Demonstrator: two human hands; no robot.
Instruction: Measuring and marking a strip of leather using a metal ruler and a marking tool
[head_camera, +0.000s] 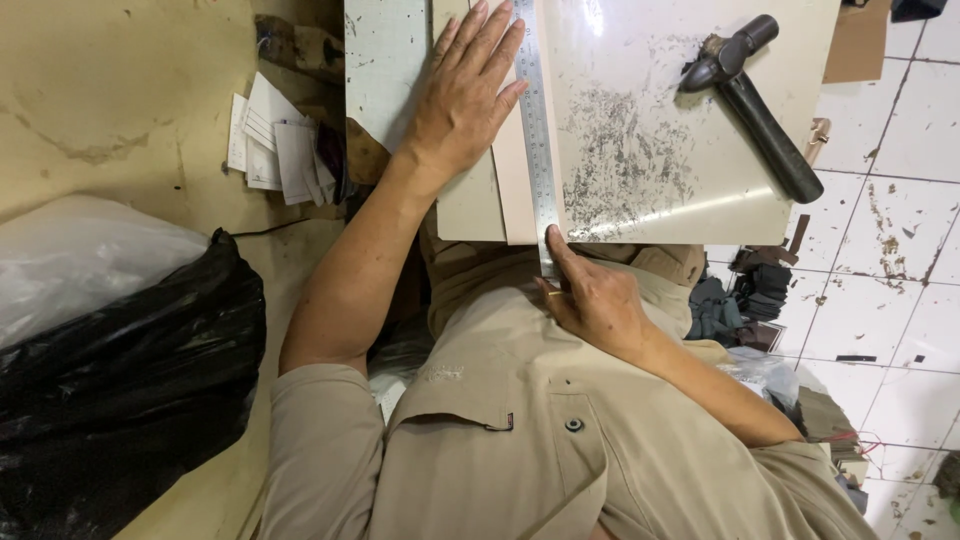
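Left hand (465, 95) spread flat, pinning steel ruler (535, 130) on pale leather strip (512, 195); right hand (590, 295) pinched at ruler's near end. Ruler could slip, skewing the line.

My khaki short-sleeved shirt (520, 420), dark round button (573, 424) beside its chest pocket flap, bare forearms, thin ring on my right grip (590, 295)

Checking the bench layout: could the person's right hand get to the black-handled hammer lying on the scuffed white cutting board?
Probably yes: the right hand sits at the board's near edge, and nothing lies between it and the hammer.
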